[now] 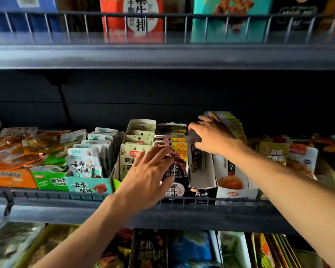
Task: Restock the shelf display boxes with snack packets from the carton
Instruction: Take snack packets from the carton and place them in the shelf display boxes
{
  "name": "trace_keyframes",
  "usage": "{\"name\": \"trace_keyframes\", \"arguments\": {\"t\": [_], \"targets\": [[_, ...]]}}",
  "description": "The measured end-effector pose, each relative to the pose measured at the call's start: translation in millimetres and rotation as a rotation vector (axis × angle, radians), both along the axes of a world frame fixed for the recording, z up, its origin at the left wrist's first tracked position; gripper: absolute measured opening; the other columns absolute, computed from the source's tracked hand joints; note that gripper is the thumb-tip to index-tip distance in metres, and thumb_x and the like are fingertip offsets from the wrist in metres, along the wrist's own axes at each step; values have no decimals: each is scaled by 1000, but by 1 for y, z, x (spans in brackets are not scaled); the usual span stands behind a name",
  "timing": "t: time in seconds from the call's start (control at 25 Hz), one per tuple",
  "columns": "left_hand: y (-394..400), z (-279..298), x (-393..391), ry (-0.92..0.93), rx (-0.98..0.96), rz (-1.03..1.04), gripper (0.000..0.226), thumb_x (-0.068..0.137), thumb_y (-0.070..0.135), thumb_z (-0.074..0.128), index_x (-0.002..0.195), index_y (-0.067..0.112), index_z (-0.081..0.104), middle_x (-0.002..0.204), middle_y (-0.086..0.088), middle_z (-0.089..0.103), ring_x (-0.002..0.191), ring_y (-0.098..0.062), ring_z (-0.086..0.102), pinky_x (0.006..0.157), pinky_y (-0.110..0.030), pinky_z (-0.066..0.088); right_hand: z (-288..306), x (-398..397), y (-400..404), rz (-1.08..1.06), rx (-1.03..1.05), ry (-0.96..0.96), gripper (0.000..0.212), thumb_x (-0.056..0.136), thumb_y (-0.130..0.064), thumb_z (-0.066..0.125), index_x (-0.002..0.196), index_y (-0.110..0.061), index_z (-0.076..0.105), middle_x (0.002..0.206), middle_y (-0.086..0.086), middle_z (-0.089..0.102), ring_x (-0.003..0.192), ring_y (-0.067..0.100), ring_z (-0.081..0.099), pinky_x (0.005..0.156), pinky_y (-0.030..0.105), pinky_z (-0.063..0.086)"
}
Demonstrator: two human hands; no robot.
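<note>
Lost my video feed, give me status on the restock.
Right hand gripping dark packet in near-empty display box. Left hand open, flat on neighbouring packets. Nothing blocking.

Shelf point(162, 215): dark painted metal, matt, w/ thin wire rail point(46, 194) along front edge. Display boxes point(201, 175): printed card, white raw insides, edges a bit creased. Snack packets point(85, 165): plastic film, glossy, crinkly, catching light. Upper shelf wire fence point(162, 28): bare shiny metal.
</note>
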State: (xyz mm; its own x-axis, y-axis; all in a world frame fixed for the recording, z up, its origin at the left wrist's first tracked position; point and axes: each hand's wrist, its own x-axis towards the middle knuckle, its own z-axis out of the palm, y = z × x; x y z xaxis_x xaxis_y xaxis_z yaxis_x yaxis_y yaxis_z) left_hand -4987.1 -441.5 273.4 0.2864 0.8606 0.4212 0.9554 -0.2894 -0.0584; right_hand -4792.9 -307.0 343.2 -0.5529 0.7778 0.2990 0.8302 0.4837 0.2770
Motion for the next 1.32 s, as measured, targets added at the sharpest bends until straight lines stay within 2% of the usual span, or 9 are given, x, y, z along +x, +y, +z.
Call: {"name": "trace_keyframes", "arguments": {"t": [0.24, 0.44, 0.56, 0.68, 0.76, 0.92, 1.08, 1.16, 1.32], "targets": [[5, -13, -8, 70, -2, 116, 71, 96, 70, 12, 141, 30, 49, 164, -2, 16, 152, -28, -2, 117, -63, -6, 1, -14, 17, 9, -2, 85, 53, 85, -8, 67, 132, -17, 46, 117, 10, 65, 123, 28, 52, 122, 41, 14], [-4, -14, 2, 35, 121, 47, 55, 98, 55, 35, 136, 21, 56, 156, -8, 38, 150, -28, 23, 120, -59, 10, -11, 34, -25, 169, 93, 441, 24, 95, -23, 56, 118, -16, 60, 118, 4, 65, 108, 24, 57, 94, 37, 46], [-2, -14, 37, -17, 171, -49, 49, 94, 44, 44, 130, 14, 60, 146, -11, 51, 139, -31, 42, 117, -55, 26, -50, 83, -74, 114, 5, 357, 39, 101, -44, 31, 115, -21, 60, 113, -4, 68, 89, 13, 65, 77, 31, 55], [6, -15, 77, -33, 144, -167, 46, 88, 38, 49, 124, 13, 64, 133, -9, 60, 124, -29, 55, 112, -46, 36, -85, 101, -99, 69, -216, 195, 54, 104, -52, 29, 139, -18, 51, 154, 2, 42, 134, 18, 48, 108, 33, 43], [12, -18, 106, -2, 135, -252, 45, 80, 33, 54, 120, 16, 65, 123, -4, 65, 113, -24, 61, 110, -43, 38, -89, 116, -103, 136, -219, 307, 49, 104, -46, 39, 140, -16, 53, 153, -1, 44, 140, 16, 38, 117, 32, 31], [18, -20, 160, 17, -76, -253, 57, 84, 24, 57, 140, 30, 46, 141, 10, 55, 130, -15, 49, 121, -38, 23, -91, 158, -105, 53, -34, 379, 27, 98, -37, 48, 112, -19, 63, 115, -8, 59, 105, 17, 57, 95, 33, 43], [25, -26, 172, -110, -151, -186, 53, 93, 27, 52, 144, 38, 39, 146, 14, 50, 129, -16, 50, 104, -31, 43, -98, 179, -105, 177, -192, 513, 38, 97, -33, 52, 129, -16, 57, 132, -8, 54, 115, 11, 54, 99, 30, 47], [28, -24, 172, -95, -163, -167, 46, 95, 36, 49, 141, 38, 43, 139, 13, 56, 121, -17, 57, 95, -34, 50, -100, 187, -91, 19, -70, 712, 47, 97, -40, 44, 135, -14, 52, 135, -1, 58, 120, 14, 55, 103, 36, 48], [27, -21, 186, -77, -175, -125, 41, 96, 41, 49, 137, 33, 50, 128, 8, 65, 109, -21, 65, 87, -34, 51, -101, 193, -83, -66, -275, 770, 64, 101, -50, 40, 154, -20, 22, 136, -10, 52, 97, 4, 55, 77, 19, 48]]}}
